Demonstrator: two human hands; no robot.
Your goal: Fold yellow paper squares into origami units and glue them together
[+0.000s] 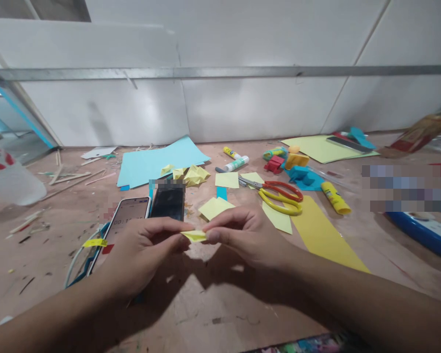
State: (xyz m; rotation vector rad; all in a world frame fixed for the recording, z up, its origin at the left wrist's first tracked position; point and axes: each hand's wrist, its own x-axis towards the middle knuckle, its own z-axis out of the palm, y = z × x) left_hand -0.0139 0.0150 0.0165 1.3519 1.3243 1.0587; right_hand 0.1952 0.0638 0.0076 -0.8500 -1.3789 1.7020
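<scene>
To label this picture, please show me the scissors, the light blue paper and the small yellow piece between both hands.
Scissors (pixel 268 185): head view, on the red handle.
Light blue paper (pixel 156 162): head view, on its flat top.
Small yellow piece (pixel 194 236): head view, on its visible middle.

The left hand (pixel 141 250) and right hand (pixel 250 238) hide both ends of the small folded yellow paper (pixel 194 236), and the left covers part of the white-edged phone (pixel 132 210). Pixelation blurs a patch (pixel 407 189) above the blue-rimmed object (pixel 422 238), which the right edge cuts off, as the left edge does the translucent container (pixel 18 181).
</scene>
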